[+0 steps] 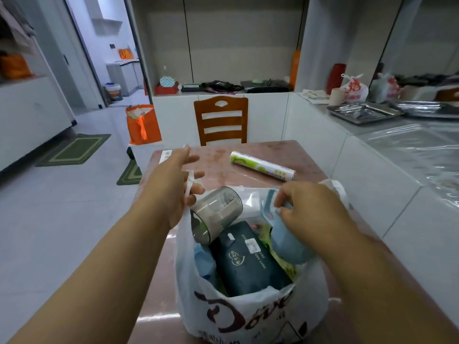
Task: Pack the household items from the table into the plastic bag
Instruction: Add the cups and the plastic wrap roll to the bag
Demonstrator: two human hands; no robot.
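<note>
On the near half of the pink table (305, 155) stands the white plastic bag (248, 311), nearly full: a dark tissue pack (248, 259), a clear grey jar (216, 212) and a light blue item (288, 242). The left hand (173, 189) has the bag's left handle looped around its fingers, holding the mouth wide. The right hand (308, 207) pinches the blue item, pushing it in. One wrapped roll (263, 165) lies far right, apart; fetching it looks next, calling for a freed right hand.
</note>
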